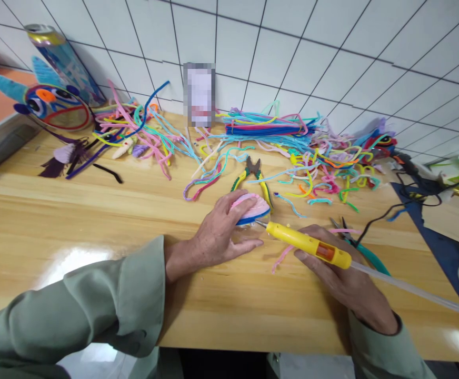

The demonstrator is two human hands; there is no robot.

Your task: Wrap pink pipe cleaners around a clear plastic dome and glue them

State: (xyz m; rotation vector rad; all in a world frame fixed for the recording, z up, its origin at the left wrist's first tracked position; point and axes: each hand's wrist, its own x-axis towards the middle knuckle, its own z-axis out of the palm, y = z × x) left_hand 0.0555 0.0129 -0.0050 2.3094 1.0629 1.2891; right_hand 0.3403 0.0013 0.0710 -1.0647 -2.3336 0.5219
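Note:
My left hand rests on the wooden table, fingers curled over a small pink coiled pipe-cleaner piece with a blue rim. My right hand grips a yellow hot glue gun with a clear glue stick trailing out of its back. The gun's metal tip touches the blue edge of the coiled piece. A loose pink pipe cleaner lies under the gun.
Yellow-handled pliers lie just behind the coiled piece. Heaps of coloured pipe cleaners spread along the tiled wall. A pipe-cleaner face figure and a can stand far left. Black cables and a blue mat lie at right.

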